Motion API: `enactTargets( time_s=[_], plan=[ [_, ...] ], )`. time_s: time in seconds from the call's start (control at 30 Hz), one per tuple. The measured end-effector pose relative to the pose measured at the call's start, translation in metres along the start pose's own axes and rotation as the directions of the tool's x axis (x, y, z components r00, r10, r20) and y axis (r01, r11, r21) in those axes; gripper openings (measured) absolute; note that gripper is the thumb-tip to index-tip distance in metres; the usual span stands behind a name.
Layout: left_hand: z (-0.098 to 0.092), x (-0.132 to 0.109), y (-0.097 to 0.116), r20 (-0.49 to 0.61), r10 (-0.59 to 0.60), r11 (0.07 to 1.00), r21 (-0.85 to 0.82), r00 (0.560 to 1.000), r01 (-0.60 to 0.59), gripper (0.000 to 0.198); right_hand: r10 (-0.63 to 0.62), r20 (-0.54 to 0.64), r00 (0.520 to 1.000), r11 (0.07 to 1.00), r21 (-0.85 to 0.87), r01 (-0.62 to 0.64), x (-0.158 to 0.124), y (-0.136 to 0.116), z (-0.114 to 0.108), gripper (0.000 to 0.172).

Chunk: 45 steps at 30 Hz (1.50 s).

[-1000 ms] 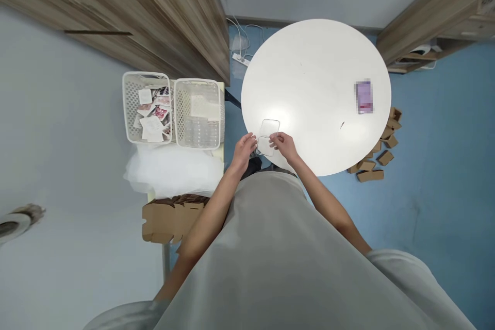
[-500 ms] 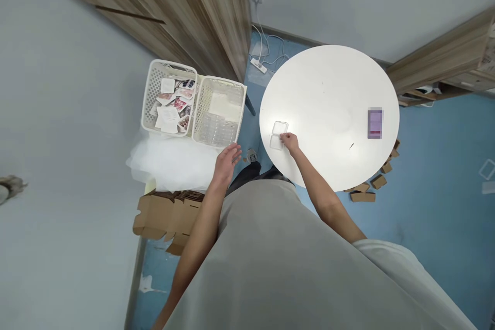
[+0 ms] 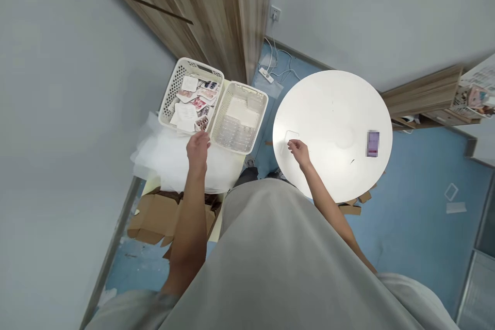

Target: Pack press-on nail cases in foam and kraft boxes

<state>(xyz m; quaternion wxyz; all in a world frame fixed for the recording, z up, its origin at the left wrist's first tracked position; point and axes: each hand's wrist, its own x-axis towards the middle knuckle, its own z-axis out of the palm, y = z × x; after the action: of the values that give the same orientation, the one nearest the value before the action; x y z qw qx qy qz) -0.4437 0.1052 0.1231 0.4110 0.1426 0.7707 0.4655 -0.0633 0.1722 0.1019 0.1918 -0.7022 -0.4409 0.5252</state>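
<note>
My left hand (image 3: 198, 148) is at the near edge of a white basket (image 3: 166, 108) that holds small printed packets (image 3: 199, 103). Its fingers are bent and bunched towards the packets; whether they touch one is hidden. Over the left part of the round white table (image 3: 332, 113), my right hand (image 3: 299, 152) has its fingers loosely parted, with nothing seen between them. Just behind that hand lies a clear plastic case (image 3: 292, 135), partly covered by it.
A second basket (image 3: 264, 113) holds clear plastic cases (image 3: 235, 134). White wrapping sheets (image 3: 154, 147) and folded cardboard (image 3: 154, 214) lie nearer. On the table's right is a purple pack (image 3: 373, 143). Small cardboard boxes (image 3: 350, 210) sit on the floor beyond the table's near edge.
My left hand has moved left, from beside the case basket to the packet basket. My right hand has come off the clear case's edge and sits just by it. The view has turned slightly.
</note>
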Motion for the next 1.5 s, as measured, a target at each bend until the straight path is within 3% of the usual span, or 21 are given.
enactTargets(
  time_s=[0.1, 0.2, 0.3, 0.4, 0.53, 0.63, 0.73, 0.83, 0.93, 1.07, 1.23, 1.37, 1.5],
  plan=[
    [-0.016, 0.046, 0.01, -0.028, 0.156, 0.929, 0.345, 0.987, -0.137, 0.045, -0.095, 0.058, 0.994, 0.995, 0.039, 0.093, -0.019, -0.028, 0.016, 0.045],
    [-0.019, 0.087, 0.019, 0.098, 0.244, 0.766, 0.59, 0.965, -0.254, 0.048, -0.162, 0.099, 0.982, 0.986, 0.047, 0.158, -0.037, -0.055, 0.031, 0.041],
    [-0.012, 0.116, 0.024, 0.244, 0.206, 0.654, 0.686, 0.948, -0.318, 0.043, -0.193, 0.13, 0.973, 0.98, 0.066, 0.185, -0.051, -0.076, 0.041, 0.04],
    [0.0, 0.132, 0.025, 0.303, 0.142, 0.591, 0.738, 0.942, -0.327, 0.037, -0.186, 0.136, 0.973, 0.98, 0.089, 0.175, -0.06, -0.087, 0.043, 0.04],
    [0.009, 0.137, 0.029, 0.281, 0.081, 0.539, 0.795, 0.956, -0.279, 0.033, -0.177, 0.115, 0.978, 0.98, 0.115, 0.164, -0.066, -0.091, 0.039, 0.04],
    [0.005, 0.132, 0.038, 0.252, 0.063, 0.538, 0.806, 0.966, -0.246, 0.032, -0.183, 0.102, 0.978, 0.977, 0.132, 0.169, -0.069, -0.091, 0.036, 0.04],
    [-0.002, 0.119, 0.053, 0.185, 0.15, 0.636, 0.734, 0.971, -0.238, 0.037, -0.191, 0.109, 0.976, 0.974, 0.141, 0.175, -0.071, -0.092, 0.033, 0.041],
    [0.0, 0.094, 0.068, 0.156, 0.193, 0.823, 0.512, 0.969, -0.246, 0.046, -0.21, 0.136, 0.968, 0.971, 0.145, 0.191, -0.071, -0.095, 0.033, 0.042],
    [0.019, 0.057, 0.073, 0.297, 0.151, 0.966, 0.159, 0.943, -0.204, 0.059, -0.23, 0.186, 0.955, 0.966, 0.162, 0.201, -0.07, -0.099, 0.035, 0.044],
    [0.064, 0.001, 0.068, 0.471, 0.1, 0.992, -0.117, 0.877, -0.051, 0.071, -0.262, 0.247, 0.933, 0.953, 0.218, 0.21, -0.071, -0.1, 0.034, 0.044],
    [0.119, -0.06, 0.056, 0.617, 0.08, 0.992, -0.128, 0.783, 0.0, 0.075, -0.27, 0.239, 0.933, 0.936, 0.293, 0.196, -0.076, -0.088, 0.023, 0.045],
    [0.147, -0.095, 0.047, 0.654, 0.134, 0.991, -0.094, 0.744, -0.095, 0.072, -0.246, 0.144, 0.959, 0.895, 0.415, 0.167, -0.083, -0.068, 0.007, 0.048],
    [0.163, -0.125, 0.04, 0.671, 0.179, 0.973, -0.014, 0.72, -0.229, 0.07, -0.221, 0.065, 0.973, 0.849, 0.504, 0.159, -0.09, -0.045, -0.016, 0.053]
  ],
)
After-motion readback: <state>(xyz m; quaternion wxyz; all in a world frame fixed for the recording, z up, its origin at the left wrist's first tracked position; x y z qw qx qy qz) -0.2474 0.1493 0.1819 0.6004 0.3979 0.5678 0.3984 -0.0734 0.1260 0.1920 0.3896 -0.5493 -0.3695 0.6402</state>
